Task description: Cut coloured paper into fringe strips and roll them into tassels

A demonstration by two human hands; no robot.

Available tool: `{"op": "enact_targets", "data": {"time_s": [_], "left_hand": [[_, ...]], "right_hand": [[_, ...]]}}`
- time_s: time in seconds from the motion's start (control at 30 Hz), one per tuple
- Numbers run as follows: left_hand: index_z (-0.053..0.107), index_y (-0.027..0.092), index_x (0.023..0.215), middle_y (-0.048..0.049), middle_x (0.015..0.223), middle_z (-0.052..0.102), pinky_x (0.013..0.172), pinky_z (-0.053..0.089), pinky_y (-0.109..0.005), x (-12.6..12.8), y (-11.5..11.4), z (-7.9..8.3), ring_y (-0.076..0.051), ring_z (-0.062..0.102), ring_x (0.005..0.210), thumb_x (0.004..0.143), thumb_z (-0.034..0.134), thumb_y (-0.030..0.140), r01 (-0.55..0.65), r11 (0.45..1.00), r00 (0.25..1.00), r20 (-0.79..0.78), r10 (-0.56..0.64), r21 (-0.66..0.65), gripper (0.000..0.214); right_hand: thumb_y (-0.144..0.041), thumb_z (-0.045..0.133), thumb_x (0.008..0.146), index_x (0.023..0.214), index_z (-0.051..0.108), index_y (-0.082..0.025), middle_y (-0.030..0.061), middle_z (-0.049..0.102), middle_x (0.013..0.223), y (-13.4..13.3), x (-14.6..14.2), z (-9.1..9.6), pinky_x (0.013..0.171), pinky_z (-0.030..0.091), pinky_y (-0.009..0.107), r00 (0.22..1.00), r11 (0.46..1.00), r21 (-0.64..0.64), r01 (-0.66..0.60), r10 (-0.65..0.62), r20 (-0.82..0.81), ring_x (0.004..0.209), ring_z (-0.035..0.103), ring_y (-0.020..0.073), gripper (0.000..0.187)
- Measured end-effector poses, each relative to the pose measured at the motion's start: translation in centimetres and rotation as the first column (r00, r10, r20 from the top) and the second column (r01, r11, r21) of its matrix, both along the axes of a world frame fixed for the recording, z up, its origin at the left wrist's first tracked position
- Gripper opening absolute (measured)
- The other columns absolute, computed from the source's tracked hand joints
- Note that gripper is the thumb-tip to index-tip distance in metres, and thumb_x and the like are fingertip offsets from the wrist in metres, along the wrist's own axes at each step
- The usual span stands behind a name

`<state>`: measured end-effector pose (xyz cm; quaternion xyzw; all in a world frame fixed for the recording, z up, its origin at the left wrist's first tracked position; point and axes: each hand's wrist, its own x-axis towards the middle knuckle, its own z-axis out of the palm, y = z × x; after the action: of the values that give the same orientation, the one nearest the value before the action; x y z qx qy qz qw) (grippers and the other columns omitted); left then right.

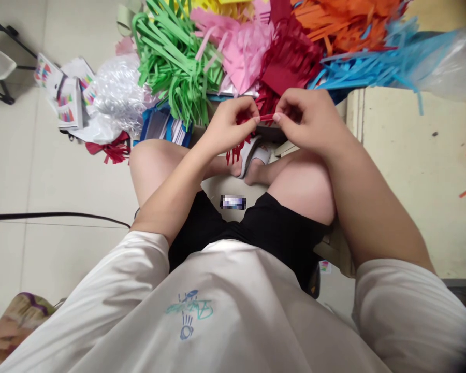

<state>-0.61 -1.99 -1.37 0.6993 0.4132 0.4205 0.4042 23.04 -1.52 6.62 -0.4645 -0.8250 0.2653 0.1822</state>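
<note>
Between my two hands a narrow red paper strip [266, 117] is stretched level, pinched at both ends. My left hand [233, 122] grips its left end with thumb and fingers. Cut red fringe hangs below this hand. My right hand [305, 116] pinches the other end, its fingers curled inward. Just behind lies a heap of dark red fringed paper [289, 62]. Pink fringed paper [246, 44] and green fringed paper [178, 67] are to its left. Orange fringed paper [349, 23] and blue fringed paper [365, 67] sit to its right.
A cream tabletop [415, 181] stands on my right, with orange strips at its edge. On the left are a bundle of clear plastic [118, 93], printed packets [68, 98] and red fringe [111, 147] near the floor. A black cable [62, 216] crosses the tiles.
</note>
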Motion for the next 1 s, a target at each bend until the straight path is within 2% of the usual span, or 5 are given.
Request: {"op": "enact_targets", "data": {"time_s": [0.2,0.47,0.8,1.0], "left_hand": [[0.073,0.022,0.091,-0.0063,0.088,0.074,0.092,0.059,-0.039,-0.22,0.28,0.00,-0.022,0.072,0.086,0.101,0.078,0.054,0.014,1.000,1.000,0.005,-0.014,0.022,0.033],[0.074,0.024,0.089,-0.0062,0.087,0.075,0.090,0.059,-0.041,-0.54,0.54,0.19,-0.024,0.072,0.088,0.099,0.079,0.054,0.001,0.999,1.000,0.002,-0.001,0.032,0.032],[0.076,0.025,0.098,-0.0073,0.094,0.076,0.094,0.059,-0.041,-0.64,0.50,0.11,-0.025,0.072,0.095,0.096,0.081,0.063,-0.003,0.997,1.000,0.002,0.003,0.077,0.038],[0.075,0.027,0.092,-0.0068,0.093,0.078,0.089,0.059,-0.042,-0.77,0.65,0.42,-0.024,0.070,0.089,0.093,0.080,0.054,-0.023,0.994,1.000,0.005,0.022,0.112,0.028]], "right_hand": [[-0.043,0.080,0.099,0.086,0.060,-0.027,0.0047,0.069,0.082,0.00,-0.05,0.16,0.076,0.048,0.040,0.999,1.000,0.009,0.007,-0.007,-0.048,0.077,0.057,0.0210,0.029],[-0.017,0.079,0.090,0.083,0.062,-0.025,0.0019,0.066,0.082,-0.04,-0.09,0.39,0.075,0.044,0.036,0.995,0.999,-0.005,0.040,-0.041,-0.089,0.073,0.053,0.0165,0.020],[-0.022,0.083,0.095,0.083,0.062,-0.024,0.0010,0.065,0.083,0.21,0.07,0.54,0.076,0.042,0.034,0.993,0.997,-0.059,0.051,-0.057,-0.106,0.074,0.050,0.0142,0.024],[-0.022,0.083,0.095,0.082,0.061,-0.023,-0.0004,0.061,0.079,0.30,-0.09,0.35,0.073,0.041,0.033,0.991,0.996,-0.047,0.071,-0.076,-0.113,0.072,0.047,0.0133,0.026]]}}
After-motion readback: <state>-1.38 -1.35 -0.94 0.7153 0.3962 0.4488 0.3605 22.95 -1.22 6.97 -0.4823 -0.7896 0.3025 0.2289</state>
